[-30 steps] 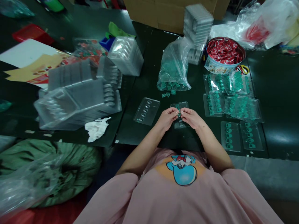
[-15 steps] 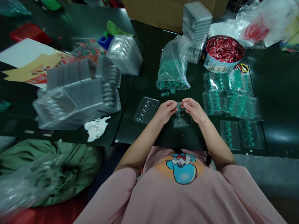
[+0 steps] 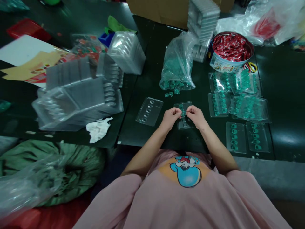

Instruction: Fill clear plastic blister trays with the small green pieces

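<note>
In front of me lies a clear plastic blister tray with a row of moulded hollows. A small translucent green plastic piece is over the middle of that row, pinched between my left hand and my right hand. Both hands are closed, fingertips and thumbs together. More green shows in the tray's upper hollows, partly hidden by my fingers. To the left rests another clear tray with bare hollows. Loose green pieces lie beside the mouth of a clear bag of such pieces.
Green-filled trays lie at the right, some overlapping. Behind them stand a round tin of red wrapped items and scissors. Nested clear trays and a crumpled white tissue occupy the left. A cardboard box stands behind.
Both hands have come slightly down along the tray, toward me, still close together. The tray's upper end, with green in it, now shows above my fingers. The camera view has shifted slightly.
</note>
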`<state>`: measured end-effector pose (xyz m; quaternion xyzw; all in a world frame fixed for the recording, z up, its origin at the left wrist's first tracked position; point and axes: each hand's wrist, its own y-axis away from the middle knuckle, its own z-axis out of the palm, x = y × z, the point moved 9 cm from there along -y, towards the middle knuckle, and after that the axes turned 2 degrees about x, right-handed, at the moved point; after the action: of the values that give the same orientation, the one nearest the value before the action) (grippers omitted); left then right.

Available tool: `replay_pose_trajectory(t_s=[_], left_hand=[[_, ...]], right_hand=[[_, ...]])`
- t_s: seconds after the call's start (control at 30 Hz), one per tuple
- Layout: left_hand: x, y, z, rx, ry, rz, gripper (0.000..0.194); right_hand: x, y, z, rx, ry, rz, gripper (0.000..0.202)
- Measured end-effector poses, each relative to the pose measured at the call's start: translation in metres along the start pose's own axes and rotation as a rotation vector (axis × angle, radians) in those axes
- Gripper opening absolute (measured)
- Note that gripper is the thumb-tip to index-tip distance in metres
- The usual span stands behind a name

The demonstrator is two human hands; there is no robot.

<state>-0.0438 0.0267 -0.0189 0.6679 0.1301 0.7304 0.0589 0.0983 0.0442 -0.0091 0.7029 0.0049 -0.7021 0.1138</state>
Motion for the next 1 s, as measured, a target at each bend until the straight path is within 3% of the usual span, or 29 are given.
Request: replay_pose_trajectory(t_s=[0.17, 0.37, 0.87, 1.0], left_hand=[[0.004, -0.001, -0.002, 0.045, -0.319, 0.141, 0.005], [0.014, 0.004, 0.005, 0.073, -0.515, 0.277, 0.013], [0.005, -0.001, 0.011, 0.103, -0.597, 0.289, 0.019], [0.002, -0.003, 0.011, 0.093, -0.534, 0.264, 0.016]], right_hand=[[-0.003, 0.002, -0.002, 0.073, 0.480, -0.130, 0.006], [-0.004, 0.003, 0.005, 0.086, 0.801, -0.239, 0.013], [-0.001, -0.005, 0.007, 0.152, 0.978, -0.296, 0.016], [0.000, -0.006, 0.007, 0.127, 0.979, -0.286, 0.019]])
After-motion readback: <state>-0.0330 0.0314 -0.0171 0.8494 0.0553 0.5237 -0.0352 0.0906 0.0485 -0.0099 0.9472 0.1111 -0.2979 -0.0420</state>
